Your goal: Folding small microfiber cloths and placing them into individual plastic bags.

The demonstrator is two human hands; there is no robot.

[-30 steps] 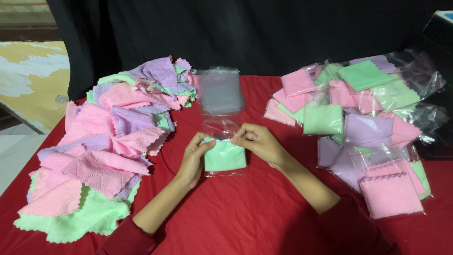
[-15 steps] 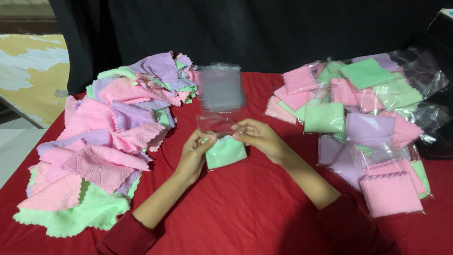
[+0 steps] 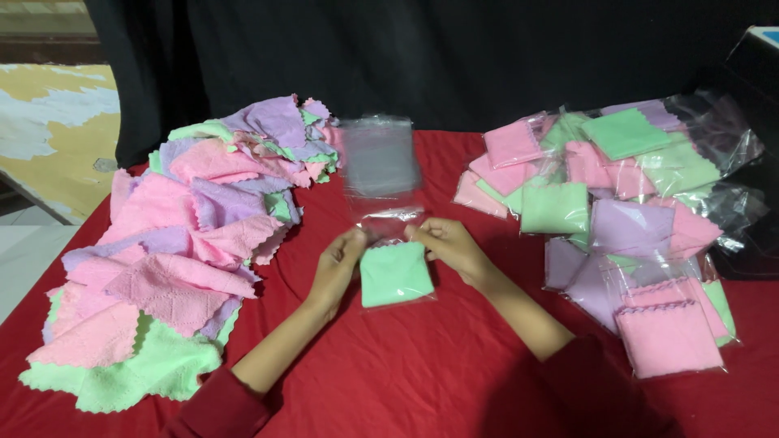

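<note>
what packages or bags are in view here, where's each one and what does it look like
Clear bag: centre of the red table, held by the left hand and right hand, with a folded green cloth inside.
Stack of empty clear bags: just behind the hands, flat and rectangular.
Pile of bagged cloths: on the right, clear squares holding pink, green and purple.
No labels, signs or screens.

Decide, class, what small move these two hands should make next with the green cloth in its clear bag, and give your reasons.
Probably fold the bag's open flap down and press it shut. The green cloth already sits fully inside, and the left hand and right hand pinch the flap's two sides just above it.
</note>
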